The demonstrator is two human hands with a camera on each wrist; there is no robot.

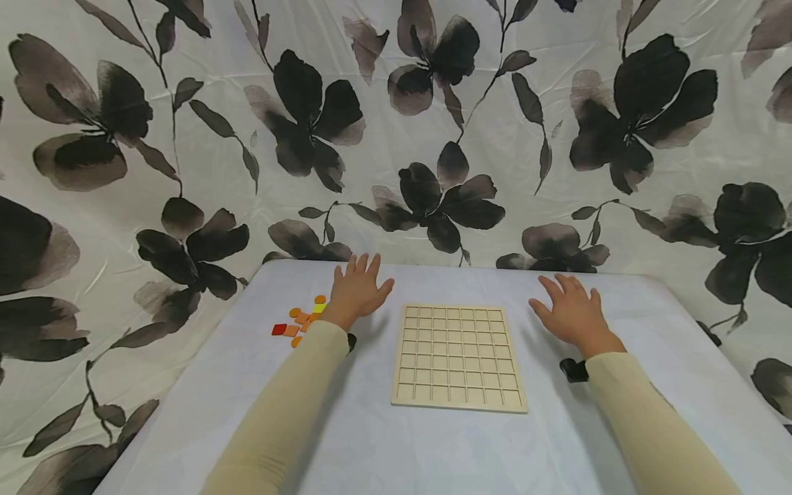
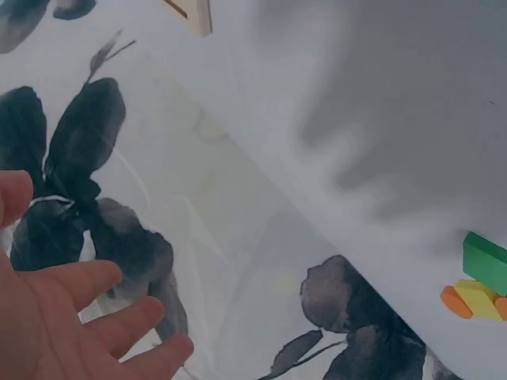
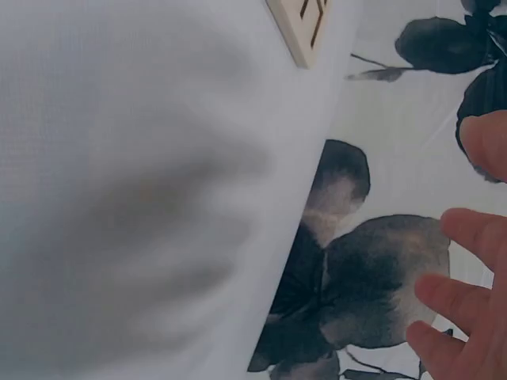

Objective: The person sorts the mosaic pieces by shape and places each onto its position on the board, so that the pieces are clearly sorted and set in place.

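Note:
My left hand [image 1: 357,292] is spread above the table left of a pale wooden grid board [image 1: 459,357], with nothing in it. Just beyond its wrist lies a small group of flat pieces: a red one [image 1: 279,330], a yellow one [image 1: 319,309] and several orange ones [image 1: 291,331]. The left wrist view also shows a green block [image 2: 485,261] beside them. To the board's right my right hand [image 1: 574,313] hovers with fingers apart, holding nothing. Only a corner of the board [image 3: 299,39] shows in the right wrist view.
A white cloth covers the table [image 1: 445,454]. Behind it hangs a curtain [image 1: 383,124] with large dark flowers, reaching down past the table's back and side edges. Each wrist wears a dark device, the right one [image 1: 574,370] more visible.

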